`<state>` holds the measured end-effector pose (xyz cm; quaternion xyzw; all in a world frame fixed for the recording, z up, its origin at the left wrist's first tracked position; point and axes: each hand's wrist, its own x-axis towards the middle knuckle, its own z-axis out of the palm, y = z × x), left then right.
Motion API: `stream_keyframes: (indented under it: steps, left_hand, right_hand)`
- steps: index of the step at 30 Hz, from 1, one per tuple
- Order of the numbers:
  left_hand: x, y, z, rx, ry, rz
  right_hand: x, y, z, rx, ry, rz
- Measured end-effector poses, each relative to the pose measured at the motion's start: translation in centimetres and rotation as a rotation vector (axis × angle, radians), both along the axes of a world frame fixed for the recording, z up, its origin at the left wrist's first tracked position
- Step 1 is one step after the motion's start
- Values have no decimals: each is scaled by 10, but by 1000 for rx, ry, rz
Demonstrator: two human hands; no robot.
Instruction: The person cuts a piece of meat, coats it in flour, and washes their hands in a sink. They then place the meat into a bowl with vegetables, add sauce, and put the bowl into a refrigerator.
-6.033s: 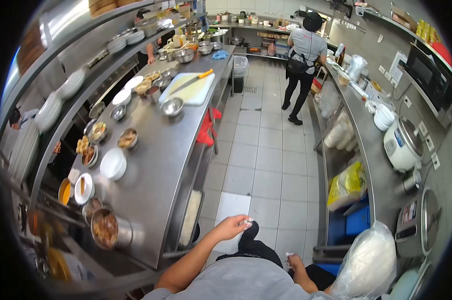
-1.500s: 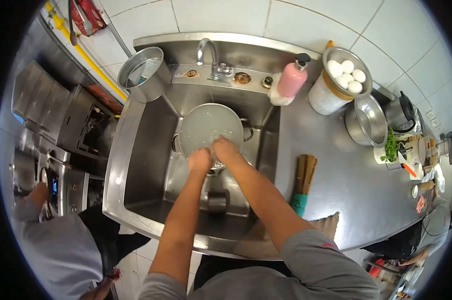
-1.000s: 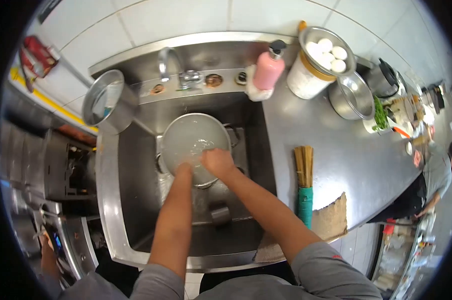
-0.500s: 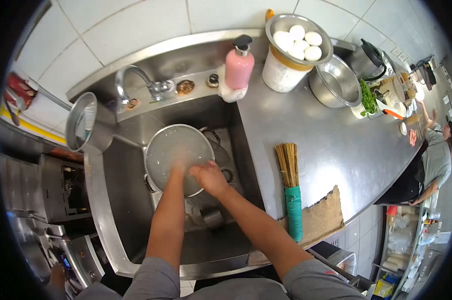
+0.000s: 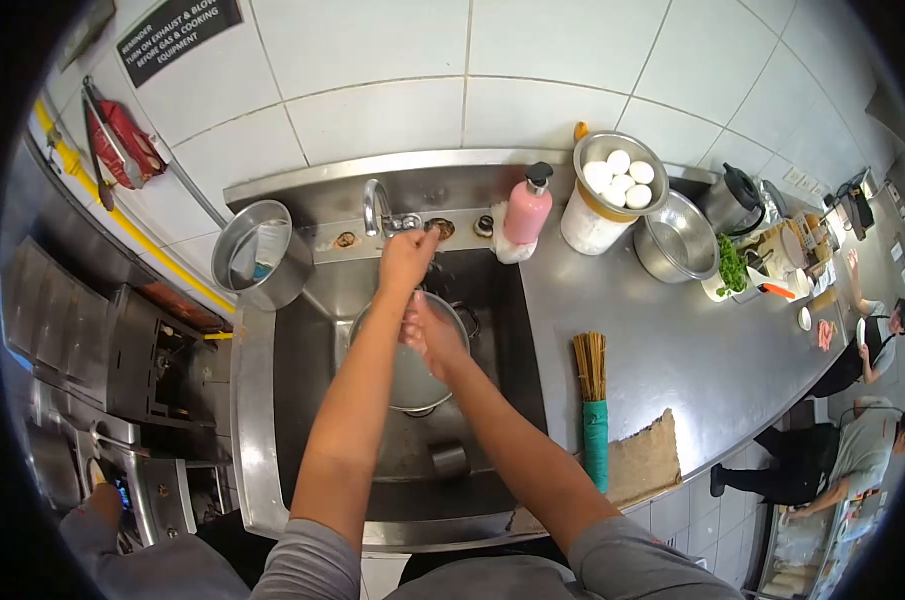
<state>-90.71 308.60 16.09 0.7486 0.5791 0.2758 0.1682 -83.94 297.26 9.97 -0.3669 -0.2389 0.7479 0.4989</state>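
One small cylindrical metal cup [image 5: 451, 460] sits near the front of the deep stainless-steel sink [image 5: 303, 400], apparently lying on its side. Beyond it, also in the basin, is a round silver metal pot [image 5: 420, 408] of cloudy, greyish water [image 5: 401, 383]. The right hand [image 5: 435, 335] is over this pot, fingers loosely spread, nothing visible in it. Farther back, the left hand [image 5: 408, 257] is at the curved chrome faucet [image 5: 374, 205], fingers partly bent; whether they grip its lever cannot be told. If wet, those fingers could slip on the smooth metal, and a forearm dropped too low might knock the pot's rim and slop water out. At the sink's back left corner, a tall cylindrical steel container [image 5: 285, 285] holds something whitish and blue, too unclear to name. On the right-hand counter stands a round metal colander [image 5: 663, 262]; beyond it, a silver metal bowl [image 5: 663, 182] of white eggs [image 5: 640, 197] tops a white plastic tub [image 5: 586, 230], a stack a bump could topple.
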Motion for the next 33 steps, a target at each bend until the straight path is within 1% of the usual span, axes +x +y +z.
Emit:
stream_keyframes:
  steps: [1,2,3,4,5,6,7,8,10,11,12,13,14,15,16,17,18,19,21,22,23,25,26,27,28,29,30,31,32,33]
  left_hand:
    - [3,10,-4,-178,-506,42]
    - [4,22,-5,-354,-1013,79]
    - [1,29,0,-416,-1255,77]
    - [-1,31,0,-413,-1259,74]
    - [-2,34,-7,-427,-1554,109]
    - [-5,35,-15,-434,-1848,149]
    - [-11,31,-25,-454,-2037,115]
    - [-14,18,-28,-449,-2036,115]
    - [-12,-13,-32,-532,-2255,140]
    - [-13,-29,-32,-530,-2249,134]
    - [-13,-47,-32,-427,-2029,125]
    - [-12,-64,-28,-330,-1808,120]
    - [-5,-81,-15,-331,-1805,121]
    - [5,-102,7,-215,-1591,229]
    - [5,-118,31,-162,-1480,272]
    - [4,-134,56,-114,-1367,320]
    - [-10,-148,81,-227,-1652,-98]
    - [-21,-124,58,-421,-1687,-43]
    - [-42,-77,14,-814,-1758,103]
    - [-46,-58,-5,-866,-1727,142]
    - [-57,-47,-28,-764,-1661,137]
    - [-65,-37,-69,-405,-1437,24]
    - [-65,-39,-74,-315,-1408,3]
    - [-79,9,-108,-638,-1279,210]
    - [-78,27,-120,-914,-1453,203]
    - [-58,20,-101,-1015,-1381,217]
    - [-42,11,-78,-1036,-1367,191]
    - [-76,54,-117,-1057,-1321,-143]
    - [-102,114,-166,-1009,-1358,-540]
    - [-114,140,-159,-1465,-1551,-1032]
  right_hand:
    - [-7,-8,10,-25,251,54]
    - [-14,-18,22,-19,246,58]
    - [-21,-32,33,-94,358,144]
    - [-24,-37,44,-132,412,188]
    - [-26,-43,56,-172,463,231]
    - [-25,-43,69,-91,319,195]
    - [-26,-40,79,-11,179,160]
    - [-29,-24,76,-9,180,164]
    - [-32,28,48,11,147,-80]
    - [-31,54,25,26,57,-127]
    - [-30,75,11,38,-34,-174]
    - [-32,85,17,37,-31,-174]
    - [-33,94,26,176,-544,-119]
    - [-33,97,35,311,-1057,-54]
    - [-37,97,43,305,-1056,-58]
    - [-46,95,51,418,-1202,-45]
    - [-55,96,46,526,-1346,-30]
    - [-59,98,36,510,-1347,-37]
    - [-60,117,-26,939,-1028,-15]
    - [-70,117,-49,1126,-1177,-265]
    - [-66,102,-42,1108,-1054,-217]
    - [-58,51,-22,1125,-787,-91]
    - [-49,23,-14,1134,-645,2]
    - [-34,-5,-3,1125,-534,90]
    - [-12,-37,10,924,-389,279]
    - [8,-72,20,908,-531,170]
    - [45,-106,66,344,-341,503]
    - [60,-125,47,252,-271,445]
    - [84,-146,46,226,-303,390]
    - [104,-167,46,197,-325,340]
